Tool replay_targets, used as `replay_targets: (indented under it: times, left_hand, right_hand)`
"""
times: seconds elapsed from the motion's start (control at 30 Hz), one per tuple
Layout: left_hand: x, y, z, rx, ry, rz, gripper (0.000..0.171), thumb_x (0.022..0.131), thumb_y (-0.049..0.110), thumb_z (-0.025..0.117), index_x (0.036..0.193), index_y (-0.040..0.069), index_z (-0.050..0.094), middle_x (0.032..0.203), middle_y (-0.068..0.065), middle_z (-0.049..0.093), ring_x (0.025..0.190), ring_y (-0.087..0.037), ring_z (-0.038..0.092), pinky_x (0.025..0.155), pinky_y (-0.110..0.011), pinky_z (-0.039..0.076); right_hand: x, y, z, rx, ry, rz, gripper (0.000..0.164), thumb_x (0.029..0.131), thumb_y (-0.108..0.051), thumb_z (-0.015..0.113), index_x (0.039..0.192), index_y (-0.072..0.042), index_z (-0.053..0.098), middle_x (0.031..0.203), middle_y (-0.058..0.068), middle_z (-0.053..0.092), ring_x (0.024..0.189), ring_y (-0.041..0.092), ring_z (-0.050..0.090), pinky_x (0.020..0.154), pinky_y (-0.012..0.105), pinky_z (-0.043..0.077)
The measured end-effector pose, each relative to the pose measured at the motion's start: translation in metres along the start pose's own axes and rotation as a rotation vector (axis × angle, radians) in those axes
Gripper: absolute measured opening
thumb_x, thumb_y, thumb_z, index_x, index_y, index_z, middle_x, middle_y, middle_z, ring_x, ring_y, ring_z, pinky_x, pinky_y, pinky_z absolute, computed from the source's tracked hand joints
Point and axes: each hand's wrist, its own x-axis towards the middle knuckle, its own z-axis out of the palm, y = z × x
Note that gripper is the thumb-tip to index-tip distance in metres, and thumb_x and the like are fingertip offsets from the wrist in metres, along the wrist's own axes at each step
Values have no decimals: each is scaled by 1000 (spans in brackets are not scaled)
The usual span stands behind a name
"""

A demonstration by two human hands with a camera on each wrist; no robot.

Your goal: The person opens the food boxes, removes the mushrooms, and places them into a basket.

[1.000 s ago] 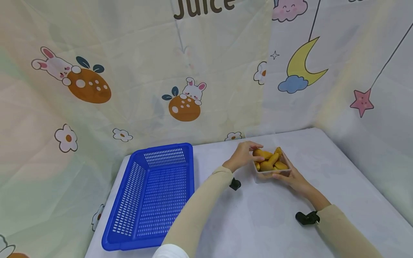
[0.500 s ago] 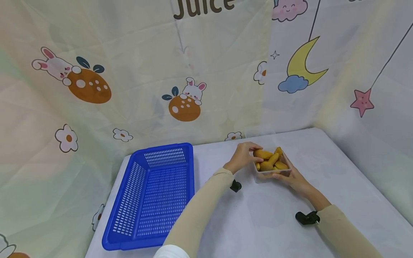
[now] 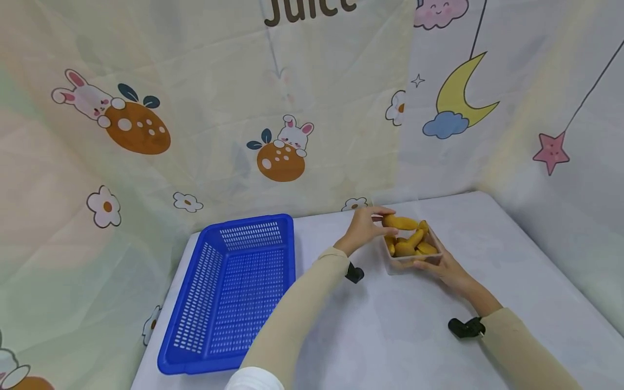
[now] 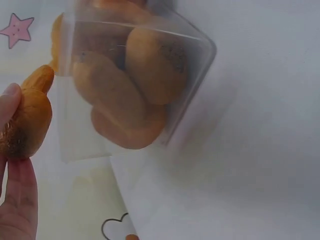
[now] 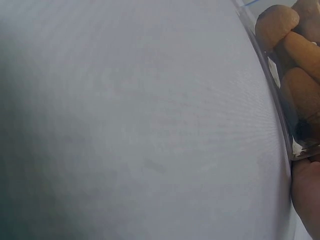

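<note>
My left hand (image 3: 362,229) pinches a yellow-brown oblong piece (image 3: 401,222) between thumb and fingers. It is raised just above the left side of a clear plastic box (image 3: 397,266). In the left wrist view this piece (image 4: 31,120) has a narrower neck and a dark blotch at its wide end; its exact kind is unclear. Several similar pieces (image 3: 404,248) lie in the box. My right hand (image 3: 450,272) grips the box at its right front corner, thumb in front. The other fingers of that hand are mostly hidden behind the box.
A blue perforated plastic basket (image 3: 226,303) stands on the left of the white-covered table (image 3: 390,336). A printed cloth backdrop (image 3: 341,141) rises behind the table and along its sides. Each wrist carries a small black camera.
My left hand has lifted one yellow-brown piece slightly out of the box. My right hand keeps its grip on the box. The head view has shifted a little.
</note>
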Motion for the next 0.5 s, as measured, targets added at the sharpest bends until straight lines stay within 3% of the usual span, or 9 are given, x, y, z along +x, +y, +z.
replay_targets:
  times: [0.27,0.5]
  left_hand:
    - [-2,25,-26,-75,-9,40,44,75,10,87,117,3,73,118,-9,70,101,-5,63,88,-18,52]
    - [-14,45,-61,-92,-3,55,43,76,11,87,116,5,74,115,-2,72,99,-8,65,90,-21,53]
  right_hand:
    - [1,0,0,-13,7,4,105,94,-13,71,160,-33,-9,163,25,4,147,48,1,107,77,2]
    - [-2,-2,-1,-41,17,63,106,94,-19,72,159,-33,-11,164,23,-2,147,47,-5,108,76,2]
